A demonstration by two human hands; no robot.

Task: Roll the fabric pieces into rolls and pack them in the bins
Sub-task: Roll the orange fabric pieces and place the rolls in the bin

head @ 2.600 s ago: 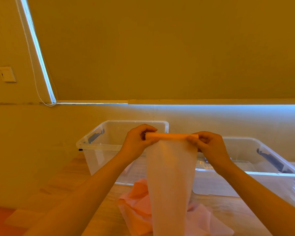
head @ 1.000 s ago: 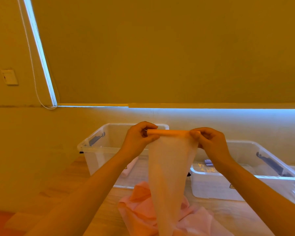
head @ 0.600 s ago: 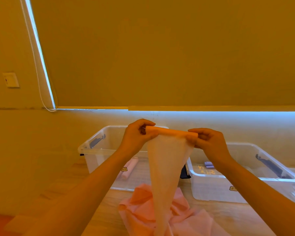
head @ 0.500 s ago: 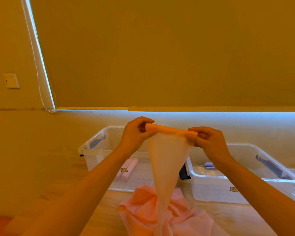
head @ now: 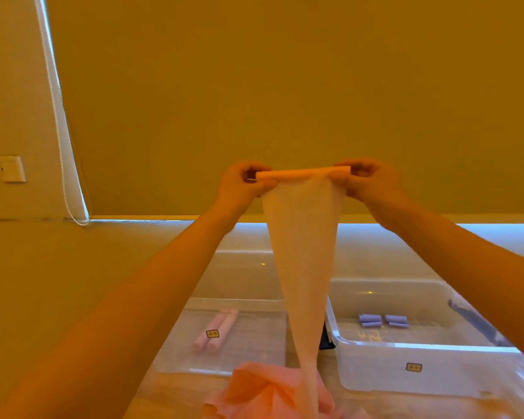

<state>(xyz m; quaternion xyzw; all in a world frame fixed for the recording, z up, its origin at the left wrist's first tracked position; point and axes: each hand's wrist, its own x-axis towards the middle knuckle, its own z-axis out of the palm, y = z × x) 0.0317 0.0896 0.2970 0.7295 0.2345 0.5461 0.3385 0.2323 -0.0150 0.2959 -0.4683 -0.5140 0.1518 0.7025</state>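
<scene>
I'm holding both hands high, left hand and right hand, and the thin peach fabric strip is hanging between them down to the table, blocking the gap between the two bins. Crumpled pink fabric heap is sitting on the wooden tabletop just in front of that gap. Left clear plastic bin is lying open from above; two pink fabric rolls are taking part of its floor. Right clear plastic bin is also lying open; purple fabric rolls are sitting near its back, and my right forearm is crossing its far corner.
</scene>
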